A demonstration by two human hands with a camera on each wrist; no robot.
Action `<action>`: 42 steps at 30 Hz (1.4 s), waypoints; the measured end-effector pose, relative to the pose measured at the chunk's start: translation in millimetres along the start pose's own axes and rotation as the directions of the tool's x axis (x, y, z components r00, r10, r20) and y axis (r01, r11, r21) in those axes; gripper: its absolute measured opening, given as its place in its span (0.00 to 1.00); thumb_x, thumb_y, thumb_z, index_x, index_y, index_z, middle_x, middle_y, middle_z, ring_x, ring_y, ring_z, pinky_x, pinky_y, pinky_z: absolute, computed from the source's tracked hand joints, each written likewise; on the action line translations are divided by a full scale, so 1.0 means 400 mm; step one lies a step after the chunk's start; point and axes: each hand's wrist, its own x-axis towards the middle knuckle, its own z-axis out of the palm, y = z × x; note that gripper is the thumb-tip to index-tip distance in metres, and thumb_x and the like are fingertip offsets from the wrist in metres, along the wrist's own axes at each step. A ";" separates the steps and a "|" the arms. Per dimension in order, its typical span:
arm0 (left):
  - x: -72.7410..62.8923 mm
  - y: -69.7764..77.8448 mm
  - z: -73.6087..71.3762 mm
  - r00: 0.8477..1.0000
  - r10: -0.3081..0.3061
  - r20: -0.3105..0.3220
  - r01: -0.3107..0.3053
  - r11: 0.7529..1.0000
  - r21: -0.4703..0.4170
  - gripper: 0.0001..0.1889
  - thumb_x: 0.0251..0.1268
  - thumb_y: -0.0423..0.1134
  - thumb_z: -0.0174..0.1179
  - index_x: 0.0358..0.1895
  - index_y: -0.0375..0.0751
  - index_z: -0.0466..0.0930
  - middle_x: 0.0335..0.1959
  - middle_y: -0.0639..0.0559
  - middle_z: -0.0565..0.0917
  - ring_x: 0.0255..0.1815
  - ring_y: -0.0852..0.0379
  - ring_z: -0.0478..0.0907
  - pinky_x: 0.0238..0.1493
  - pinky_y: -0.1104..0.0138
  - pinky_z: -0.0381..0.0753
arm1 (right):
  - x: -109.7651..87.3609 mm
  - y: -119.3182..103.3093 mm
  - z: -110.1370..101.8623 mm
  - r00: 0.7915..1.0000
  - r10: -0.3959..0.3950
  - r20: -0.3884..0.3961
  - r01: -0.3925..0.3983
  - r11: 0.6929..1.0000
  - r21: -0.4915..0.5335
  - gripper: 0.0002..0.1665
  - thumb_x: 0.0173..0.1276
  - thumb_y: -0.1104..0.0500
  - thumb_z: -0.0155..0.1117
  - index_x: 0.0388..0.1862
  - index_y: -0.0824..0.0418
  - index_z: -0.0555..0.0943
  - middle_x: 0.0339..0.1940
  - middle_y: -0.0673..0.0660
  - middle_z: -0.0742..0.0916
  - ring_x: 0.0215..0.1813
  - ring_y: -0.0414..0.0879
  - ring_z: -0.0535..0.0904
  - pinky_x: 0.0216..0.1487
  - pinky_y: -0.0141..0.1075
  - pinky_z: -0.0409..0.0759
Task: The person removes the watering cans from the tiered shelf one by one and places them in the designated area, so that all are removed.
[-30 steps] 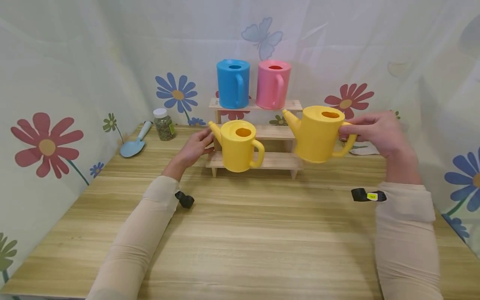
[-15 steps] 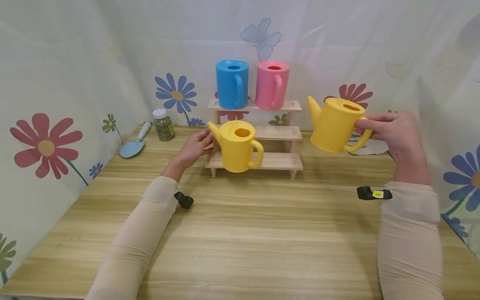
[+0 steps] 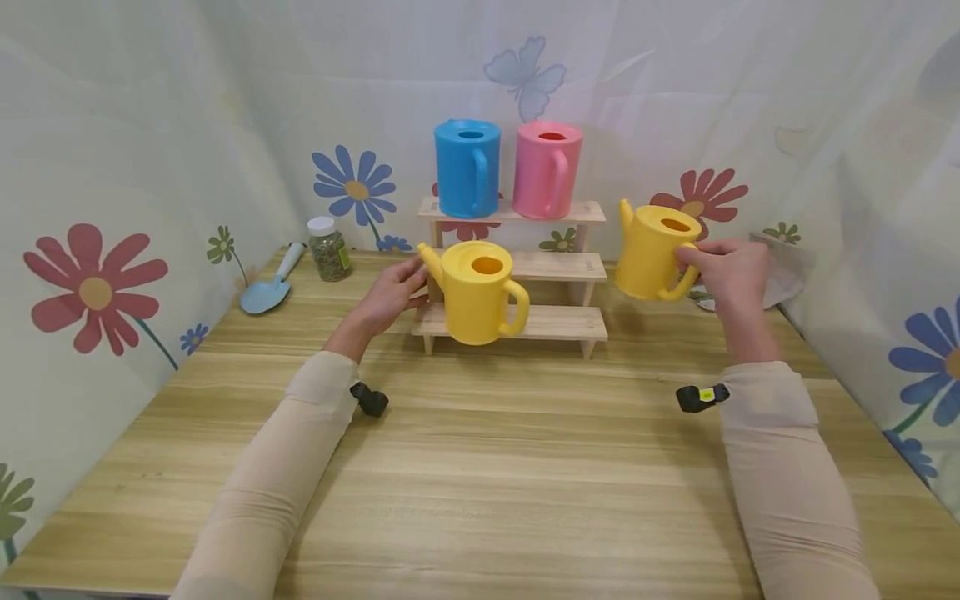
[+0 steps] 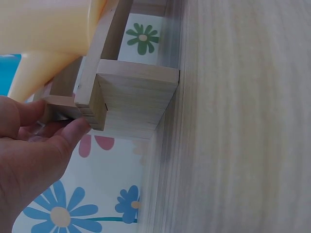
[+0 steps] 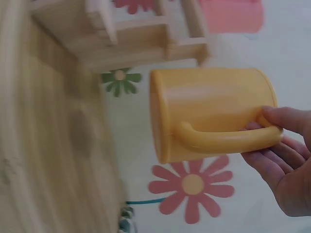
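My right hand (image 3: 731,271) grips the handle of a yellow watering can (image 3: 649,254), holding it in the air right of the wooden tiered stand (image 3: 513,321). In the right wrist view this can (image 5: 214,107) shows its handle between thumb and fingers. At the stand's left side my left hand (image 3: 386,298) holds the wood; in the left wrist view, thumb and fingers of that hand (image 4: 36,155) pinch the end of a step. A second yellow watering can (image 3: 477,300) stands on the lowest step. Blue (image 3: 467,175) and pink (image 3: 546,177) watering cans stand on top.
A jar with a white lid (image 3: 328,250) and a light blue trowel (image 3: 268,287) are at the table's back left. Behind my right hand lies a clear plastic bag (image 3: 783,271), partly hidden. A patterned curtain (image 3: 660,92) encloses the wooden table (image 3: 517,483).
The right hand's watering can first moved right and up, its spout tilting upward, then shifted back left and deeper, away from me. My left hand stays on the stand.
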 end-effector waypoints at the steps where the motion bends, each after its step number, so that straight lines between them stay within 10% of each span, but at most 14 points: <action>1: 0.000 0.000 -0.001 1.000 -0.001 0.000 0.001 1.000 0.001 0.27 0.84 0.40 0.39 0.81 0.46 0.52 0.80 0.45 0.56 0.77 0.45 0.57 0.71 0.49 0.68 | 0.003 0.009 0.017 1.000 -0.002 -0.004 0.002 1.000 -0.008 0.32 0.62 0.45 0.75 0.57 0.67 0.85 0.29 0.41 0.86 0.33 0.39 0.82 0.36 0.24 0.84; 7: -0.001 -0.002 -0.004 1.000 -0.007 0.014 0.007 1.000 0.015 0.27 0.85 0.41 0.38 0.81 0.47 0.51 0.80 0.46 0.54 0.78 0.45 0.56 0.72 0.49 0.67 | 0.011 0.064 0.113 1.000 0.002 0.024 -0.001 0.998 -0.066 0.31 0.66 0.44 0.71 0.59 0.64 0.84 0.51 0.59 0.87 0.44 0.43 0.81 0.36 0.23 0.79; 13: -0.001 0.005 -0.003 1.000 -0.007 0.013 0.007 1.000 0.017 0.27 0.84 0.41 0.38 0.81 0.45 0.50 0.80 0.46 0.54 0.78 0.45 0.55 0.71 0.50 0.68 | 0.017 0.100 0.168 1.000 0.000 0.010 0.002 0.992 -0.128 0.30 0.66 0.41 0.70 0.56 0.63 0.86 0.53 0.61 0.87 0.48 0.47 0.79 0.34 0.27 0.76; 18: 0.005 0.009 -0.002 1.000 -0.002 0.006 0.002 1.000 0.007 0.27 0.84 0.41 0.39 0.81 0.44 0.51 0.80 0.46 0.55 0.78 0.45 0.56 0.71 0.50 0.69 | 0.020 0.103 0.178 0.999 -0.001 0.047 0.006 0.995 -0.102 0.28 0.67 0.46 0.71 0.57 0.65 0.85 0.53 0.62 0.87 0.47 0.49 0.83 0.34 0.25 0.78; 25: 0.001 0.001 -0.002 1.000 0.003 0.012 -0.003 1.000 0.010 0.27 0.84 0.42 0.39 0.81 0.46 0.52 0.80 0.47 0.55 0.77 0.45 0.57 0.71 0.49 0.69 | 0.020 0.102 0.185 0.989 -0.003 0.151 0.008 0.999 -0.035 0.27 0.72 0.54 0.67 0.63 0.68 0.80 0.59 0.65 0.84 0.57 0.55 0.82 0.58 0.45 0.83; 42: 0.004 -0.002 0.000 1.000 0.003 -0.002 -0.003 1.000 -0.003 0.27 0.84 0.40 0.40 0.81 0.44 0.52 0.80 0.45 0.56 0.77 0.45 0.57 0.71 0.48 0.68 | 0.026 0.103 0.187 0.974 -0.097 0.204 0.118 0.989 -0.091 0.24 0.74 0.64 0.61 0.67 0.72 0.75 0.60 0.70 0.82 0.60 0.58 0.79 0.60 0.47 0.81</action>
